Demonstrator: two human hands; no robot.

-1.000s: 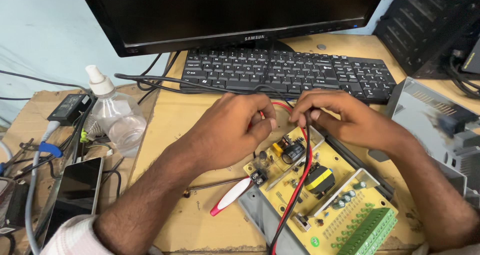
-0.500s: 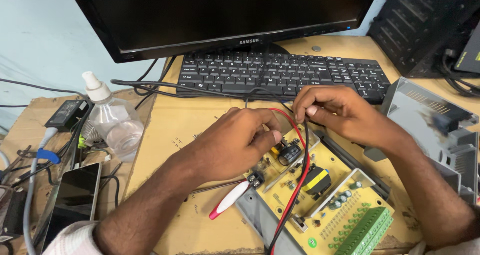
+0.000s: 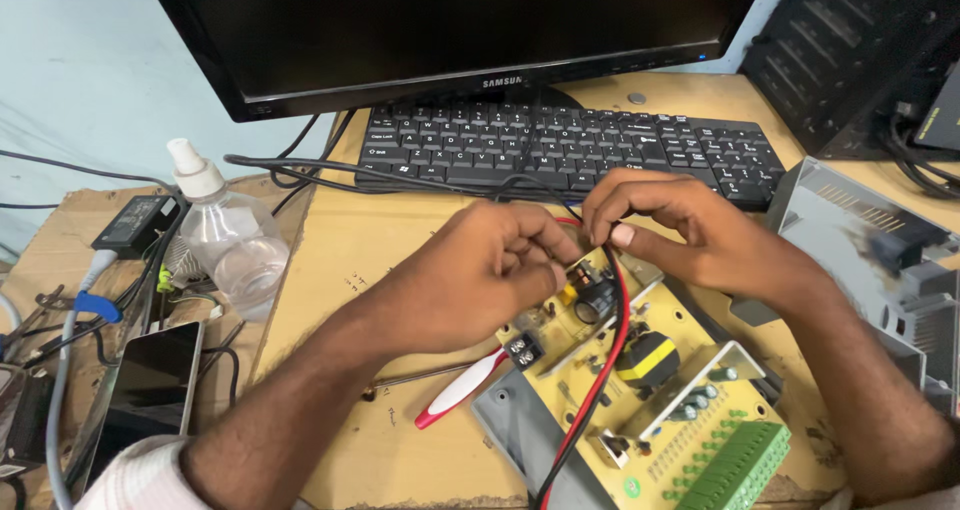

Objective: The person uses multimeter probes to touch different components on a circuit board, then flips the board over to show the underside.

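Head view: my hands work at the far end of a circuit board [image 3: 640, 390] on the bench [image 3: 380, 260].
My left hand [image 3: 480, 270] and right hand [image 3: 680, 225] both pinch the red-and-black wires [image 3: 600, 370] above it.

Left hand [image 3: 490, 270] and right hand [image 3: 665, 225] meet over a yellow circuit board [image 3: 640, 390] on the bench [image 3: 330, 270], apparently pinching the red and black wires [image 3: 600, 370] between fingertips.
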